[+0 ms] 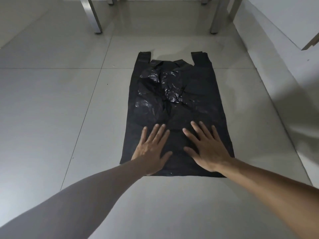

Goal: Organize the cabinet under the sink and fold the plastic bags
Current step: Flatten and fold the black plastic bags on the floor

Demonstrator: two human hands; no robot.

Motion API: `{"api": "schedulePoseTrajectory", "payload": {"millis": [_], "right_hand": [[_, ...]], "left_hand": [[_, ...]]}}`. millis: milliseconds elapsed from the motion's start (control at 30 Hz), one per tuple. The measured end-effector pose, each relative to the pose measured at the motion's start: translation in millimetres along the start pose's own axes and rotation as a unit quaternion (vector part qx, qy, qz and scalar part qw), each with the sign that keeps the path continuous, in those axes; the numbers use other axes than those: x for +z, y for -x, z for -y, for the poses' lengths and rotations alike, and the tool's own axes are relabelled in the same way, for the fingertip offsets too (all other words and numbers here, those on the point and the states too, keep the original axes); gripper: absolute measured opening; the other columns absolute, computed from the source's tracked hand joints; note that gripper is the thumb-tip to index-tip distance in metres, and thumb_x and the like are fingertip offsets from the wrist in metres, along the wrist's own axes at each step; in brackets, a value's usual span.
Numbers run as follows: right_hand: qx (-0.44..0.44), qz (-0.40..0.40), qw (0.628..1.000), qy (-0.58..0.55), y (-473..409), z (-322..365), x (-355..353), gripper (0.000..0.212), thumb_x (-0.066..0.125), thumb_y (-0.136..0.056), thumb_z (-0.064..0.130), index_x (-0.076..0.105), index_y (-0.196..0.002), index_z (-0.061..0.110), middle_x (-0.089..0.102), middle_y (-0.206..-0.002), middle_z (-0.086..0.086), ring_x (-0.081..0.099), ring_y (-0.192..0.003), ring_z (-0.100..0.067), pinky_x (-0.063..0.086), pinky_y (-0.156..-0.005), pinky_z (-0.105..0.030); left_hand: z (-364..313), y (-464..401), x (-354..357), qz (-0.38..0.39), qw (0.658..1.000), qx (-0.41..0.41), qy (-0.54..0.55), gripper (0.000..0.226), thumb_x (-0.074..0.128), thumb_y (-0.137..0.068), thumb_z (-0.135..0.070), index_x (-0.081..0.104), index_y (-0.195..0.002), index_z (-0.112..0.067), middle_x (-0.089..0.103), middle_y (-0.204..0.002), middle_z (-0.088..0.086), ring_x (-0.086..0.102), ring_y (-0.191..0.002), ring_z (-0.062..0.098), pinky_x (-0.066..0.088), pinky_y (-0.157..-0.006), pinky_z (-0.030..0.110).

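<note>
Head view, left hand (151,149), right hand (209,149) flat on black bag (172,94)

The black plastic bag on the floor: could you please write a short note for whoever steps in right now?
Left hand: flat, fingers straight, pressing the near part of the black plastic bag.
Right hand: the same, beside it, palm down on the bag.
Bag: spread out on the tiled floor, handles pointing away, near half smoothed, middle and far part wrinkled and puffed.
Done: bag laid out flat. No fold made yet.
Left: smooth out the far part, then fold the bag. The cabinet is not in view; metal legs stand beyond the bag.
</note>
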State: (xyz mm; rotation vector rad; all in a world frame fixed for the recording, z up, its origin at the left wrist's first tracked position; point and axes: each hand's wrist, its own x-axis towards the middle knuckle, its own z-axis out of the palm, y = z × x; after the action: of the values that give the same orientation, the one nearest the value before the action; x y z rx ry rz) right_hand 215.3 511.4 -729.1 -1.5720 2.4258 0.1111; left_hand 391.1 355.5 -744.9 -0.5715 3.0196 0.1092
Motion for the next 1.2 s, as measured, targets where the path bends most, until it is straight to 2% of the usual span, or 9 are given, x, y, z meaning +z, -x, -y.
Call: {"api": "schedulePoseTrajectory", "payload": {"millis": [500,600,700,767,867,933,1067,1133,1200], "right_hand": [[0.075,-0.032,0.997,0.017,3,-17,24,0.082,0.003,-0.086,0.080,0.001,-0.155,0.035,0.002,-0.164,-0.002,0.002,-0.150,-0.032,0.005,-0.120,-0.055],[0.075,-0.029,0.997,0.021,3,-17,24,0.083,0.005,-0.087,0.078,0.007,-0.155,0.032,0.008,-0.163,-0.004,0.008,-0.149,-0.034,0.008,-0.119,-0.056],[0.070,-0.025,0.997,0.022,3,-17,23,0.082,0.010,-0.088,0.077,0.013,-0.155,0.031,0.014,-0.162,-0.006,0.013,-0.148,-0.035,0.012,-0.118,-0.059],[0.068,-0.024,0.997,0.021,2,-17,23,0.081,0.011,-0.089,0.077,0.013,-0.155,0.031,0.015,-0.162,-0.007,0.014,-0.148,-0.035,0.013,-0.117,-0.059],[0.068,-0.027,0.997,0.017,2,-18,25,0.080,0.008,-0.089,0.077,0.006,-0.156,0.032,0.007,-0.163,-0.005,0.009,-0.149,-0.034,0.012,-0.118,-0.059],[0.069,-0.033,0.997,0.021,3,-19,27,0.080,0.006,-0.089,0.077,0.001,-0.155,0.033,0.001,-0.164,-0.003,0.007,-0.150,-0.033,0.010,-0.118,-0.058],[0.065,-0.041,0.997,0.021,2,-20,29,0.080,0.007,-0.089,0.077,0.002,-0.155,0.033,0.001,-0.164,-0.003,0.006,-0.150,-0.032,0.008,-0.118,-0.057],[0.066,-0.040,0.997,0.021,2,-20,29,0.079,0.010,-0.090,0.076,0.007,-0.156,0.032,0.006,-0.164,-0.003,0.011,-0.149,-0.033,0.012,-0.117,-0.058],[0.065,-0.042,0.997,0.020,2,-18,30,0.079,0.012,-0.090,0.076,0.010,-0.156,0.031,0.009,-0.163,-0.004,0.014,-0.148,-0.034,0.014,-0.116,-0.059]], "left_hand": [[17,-1,8,0.001,0.936,-0.342,0.086,0.102,0.007,-0.082,-0.079,-0.002,-0.152,-0.005,-0.009,-0.159,0.019,-0.010,-0.147,0.035,0.000,-0.118,0.054],[6,-9,1,-0.081,0.987,-0.126,0.051,0.087,0.024,-0.091,-0.066,0.007,-0.152,-0.006,-0.003,-0.160,0.019,-0.007,-0.148,0.033,0.002,-0.118,0.056],[14,-17,2,0.009,0.996,0.091,0.010,0.077,0.017,-0.091,-0.066,0.003,-0.154,-0.023,-0.008,-0.162,0.004,-0.012,-0.148,0.021,0.003,-0.118,0.053],[33,-28,7,0.031,0.993,-0.106,0.029,0.075,0.009,-0.089,-0.070,-0.005,-0.152,-0.033,-0.013,-0.161,-0.002,-0.015,-0.147,0.019,-0.008,-0.118,0.052],[57,-52,-12,-0.002,0.874,-0.462,0.147,0.082,0.016,-0.091,-0.069,-0.003,-0.154,-0.020,-0.013,-0.159,0.011,-0.014,-0.147,0.030,-0.009,-0.116,0.058],[59,-64,-21,-0.067,0.914,-0.393,0.081,0.082,0.019,-0.093,-0.065,-0.006,-0.153,-0.015,-0.016,-0.158,0.015,-0.016,-0.146,0.030,-0.014,-0.115,0.056],[33,-70,-20,-0.049,0.998,0.026,0.005,0.075,0.011,-0.092,-0.064,-0.003,-0.153,-0.024,-0.017,-0.160,0.005,-0.016,-0.147,0.021,-0.007,-0.118,0.053],[38,-73,-3,0.043,0.999,0.003,-0.019,0.075,0.007,-0.089,-0.070,-0.006,-0.152,-0.031,-0.016,-0.161,0.001,-0.016,-0.147,0.017,-0.005,-0.119,0.050],[52,-78,-2,0.054,0.981,-0.185,0.034,0.078,0.008,-0.089,-0.072,-0.008,-0.152,-0.030,-0.018,-0.160,0.003,-0.017,-0.147,0.021,-0.008,-0.118,0.050]]}}
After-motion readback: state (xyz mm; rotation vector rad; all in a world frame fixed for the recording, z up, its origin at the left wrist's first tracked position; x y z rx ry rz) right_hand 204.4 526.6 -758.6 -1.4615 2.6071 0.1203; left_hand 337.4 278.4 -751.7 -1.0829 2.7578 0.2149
